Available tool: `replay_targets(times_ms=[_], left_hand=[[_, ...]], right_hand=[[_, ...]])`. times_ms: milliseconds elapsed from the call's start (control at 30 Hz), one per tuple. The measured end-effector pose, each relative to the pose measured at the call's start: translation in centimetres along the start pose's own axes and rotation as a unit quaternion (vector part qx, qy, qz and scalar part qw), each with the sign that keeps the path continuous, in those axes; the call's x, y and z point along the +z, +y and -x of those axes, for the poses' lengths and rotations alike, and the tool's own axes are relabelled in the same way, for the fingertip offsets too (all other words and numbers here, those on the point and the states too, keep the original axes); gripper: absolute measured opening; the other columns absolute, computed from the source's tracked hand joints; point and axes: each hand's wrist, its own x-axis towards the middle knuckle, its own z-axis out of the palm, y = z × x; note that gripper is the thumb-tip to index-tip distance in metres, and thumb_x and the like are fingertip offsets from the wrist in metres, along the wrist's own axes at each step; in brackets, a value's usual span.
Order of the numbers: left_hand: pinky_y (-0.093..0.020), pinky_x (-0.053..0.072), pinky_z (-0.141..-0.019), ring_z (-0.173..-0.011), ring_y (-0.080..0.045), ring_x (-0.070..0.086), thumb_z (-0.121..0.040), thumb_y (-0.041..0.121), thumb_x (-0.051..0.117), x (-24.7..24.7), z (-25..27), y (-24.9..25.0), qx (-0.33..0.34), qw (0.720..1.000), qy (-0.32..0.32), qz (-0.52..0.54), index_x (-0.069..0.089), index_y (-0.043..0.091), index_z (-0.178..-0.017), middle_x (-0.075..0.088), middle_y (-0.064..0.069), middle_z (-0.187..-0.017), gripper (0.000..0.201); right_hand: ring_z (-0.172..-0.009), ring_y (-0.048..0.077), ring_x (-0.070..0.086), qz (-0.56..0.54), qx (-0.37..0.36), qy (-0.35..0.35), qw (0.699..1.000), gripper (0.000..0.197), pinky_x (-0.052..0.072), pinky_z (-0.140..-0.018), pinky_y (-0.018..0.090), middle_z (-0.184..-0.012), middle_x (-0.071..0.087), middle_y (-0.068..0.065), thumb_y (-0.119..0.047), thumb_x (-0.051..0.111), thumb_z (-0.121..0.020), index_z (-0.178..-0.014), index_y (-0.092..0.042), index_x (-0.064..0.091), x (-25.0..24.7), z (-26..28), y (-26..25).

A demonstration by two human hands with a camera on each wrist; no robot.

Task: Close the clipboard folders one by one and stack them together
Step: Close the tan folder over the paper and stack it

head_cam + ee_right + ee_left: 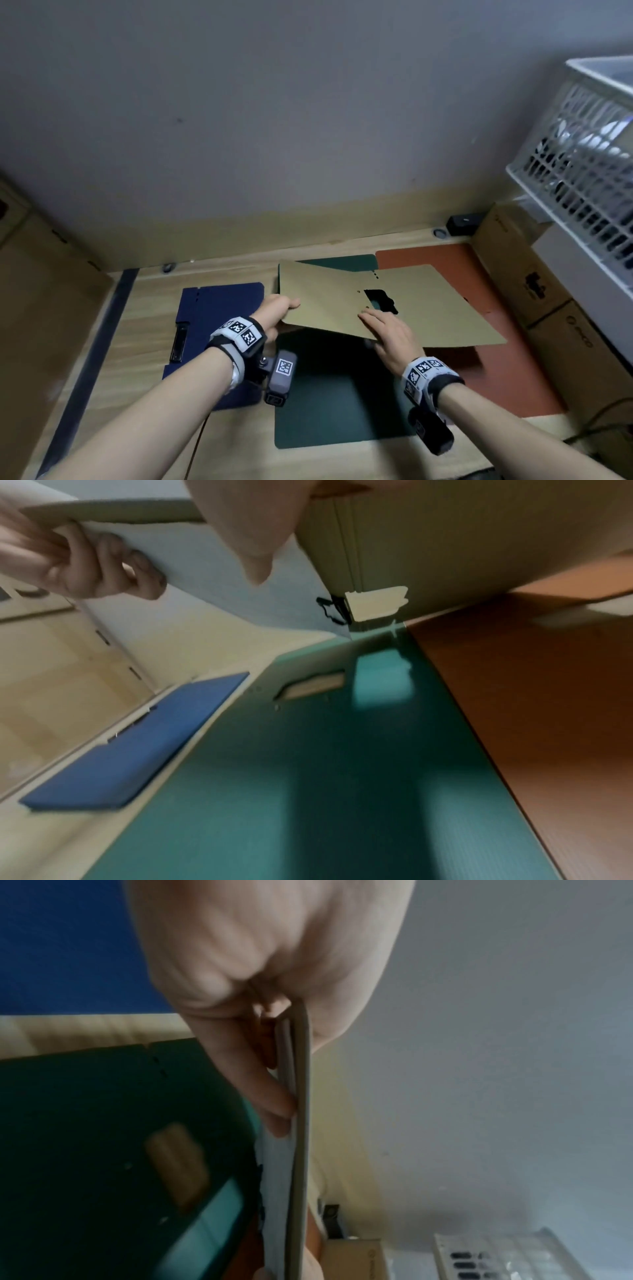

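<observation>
Head view, left hand (pixel 274 317) gripping tan folder (pixel 428 308), right hand (pixel 390 334) flat on it

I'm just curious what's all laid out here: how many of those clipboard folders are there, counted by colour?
Blue folder: 1, closed, on the desk
Green folder: 1, lying flat
Red-orange folder: 1, lying flat
Tan folder: 1, partly folded, held in both hands above the others
Total: 4 folders

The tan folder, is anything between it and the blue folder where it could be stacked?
Nothing visible. The tan folder, gripped by the left hand, hangs over the green folder; the closed blue folder lies bare on top.
</observation>
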Motion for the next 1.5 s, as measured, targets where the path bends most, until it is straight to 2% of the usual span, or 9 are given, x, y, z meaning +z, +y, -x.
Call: replay_targets(times_ms=[200,467,600,733,900,1100,1300,1400,1500], left_hand=[[-0.033,0.058,-0.052,-0.081,-0.029,0.067,-0.100,0.042,0.032,-1.3,3.7,7.1,0.063,0.983,-0.054,0.165,0.058,0.010,-0.106,0.068,-0.015,-0.098,0.042],[-0.028,0.053,-0.056,-0.074,-0.017,0.066,-0.099,0.027,0.046,-2.6,5.1,10.2,0.155,0.988,0.004,0.028,0.061,0.000,-0.109,0.068,-0.014,-0.107,0.033],[-0.039,0.042,-0.091,-0.120,-0.029,0.054,-0.097,0.043,0.053,-3.0,4.3,7.9,0.114,0.990,0.012,-0.083,0.040,-0.001,-0.136,0.053,-0.016,-0.137,0.060],[-0.036,0.032,-0.089,-0.119,-0.027,0.056,-0.087,0.053,0.064,-3.6,3.7,5.9,0.107,0.994,0.013,-0.025,0.046,-0.001,-0.129,0.052,-0.014,-0.133,0.071],[-0.031,0.048,-0.083,-0.104,-0.027,0.065,-0.086,0.037,0.073,-4.9,2.6,3.0,0.171,0.982,0.081,0.014,0.060,0.000,-0.116,0.065,-0.012,-0.123,0.049],[-0.038,0.054,-0.092,-0.102,-0.025,0.069,-0.087,0.022,0.073,-5.3,3.1,3.4,0.280,0.953,0.116,0.022,0.064,0.007,-0.108,0.072,-0.005,-0.109,0.027],[-0.034,0.054,-0.087,-0.093,-0.016,0.067,-0.086,0.019,0.071,-6.4,3.8,6.2,0.346,0.925,0.102,-0.119,0.064,0.018,-0.104,0.070,0.007,-0.099,0.019],[-0.040,0.053,-0.090,-0.098,-0.021,0.067,-0.076,0.046,0.068,-7.5,3.0,6.8,0.331,0.904,0.108,-0.247,0.064,0.023,-0.102,0.071,0.005,-0.104,0.035],[-0.034,0.045,-0.076,-0.085,-0.024,0.058,-0.081,0.037,0.068,-7.2,3.9,7.9,0.337,0.857,0.099,-0.376,0.059,0.025,-0.084,0.064,0.004,-0.085,0.016]], right_hand=[[-0.081,0.029,0.070,0.056,-0.013,0.136,0.989,0.014,0.055,-0.058,0.036,-0.090,0.074,-0.003,-0.035,0.057,-0.092,-0.100,-0.030,0.066,-9.6,-5.6,-1.5],[-0.066,0.031,0.059,-0.051,0.062,0.181,0.980,0.031,0.040,-0.054,0.031,-0.061,0.058,-0.001,-0.040,0.064,-0.082,-0.070,-0.013,0.052,-20.6,-11.8,-4.8],[-0.072,0.024,0.069,-0.234,0.066,0.211,0.947,0.028,0.056,-0.065,0.037,-0.073,0.072,-0.001,-0.042,0.068,-0.075,-0.079,-0.014,0.069,-21.7,-13.0,-5.3],[-0.081,0.033,0.072,-0.397,0.094,0.199,0.891,0.019,0.059,-0.075,0.048,-0.085,0.076,0.012,-0.027,0.077,-0.076,-0.082,-0.009,0.074,-20.0,-12.3,-5.0],[-0.077,0.019,0.067,-0.445,0.169,0.184,0.860,0.011,0.054,-0.071,0.030,-0.089,0.073,0.008,-0.012,0.075,-0.082,-0.091,-0.009,0.071,-16.8,-10.3,-3.1],[-0.100,0.027,0.067,-0.365,0.284,0.107,0.880,0.066,0.054,-0.091,0.047,-0.108,0.071,0.006,-0.063,0.071,-0.069,-0.109,-0.011,0.066,-9.5,-8.4,1.3],[-0.054,0.022,0.056,-0.375,0.339,-0.049,0.861,0.053,0.051,-0.061,0.037,-0.062,0.061,0.007,-0.056,0.066,-0.079,-0.081,-0.004,0.054,-3.7,-4.9,1.2],[-0.095,0.029,0.064,-0.301,0.353,-0.063,0.884,0.061,0.050,-0.080,0.037,-0.107,0.063,0.013,-0.046,0.069,-0.082,-0.119,-0.002,0.050,-2.1,-4.6,0.6],[-0.144,0.033,0.027,-0.221,0.332,0.020,0.917,0.091,0.026,-0.116,0.040,-0.154,0.026,0.020,-0.036,0.071,-0.084,-0.149,0.001,0.020,-3.1,-5.5,-0.3]])
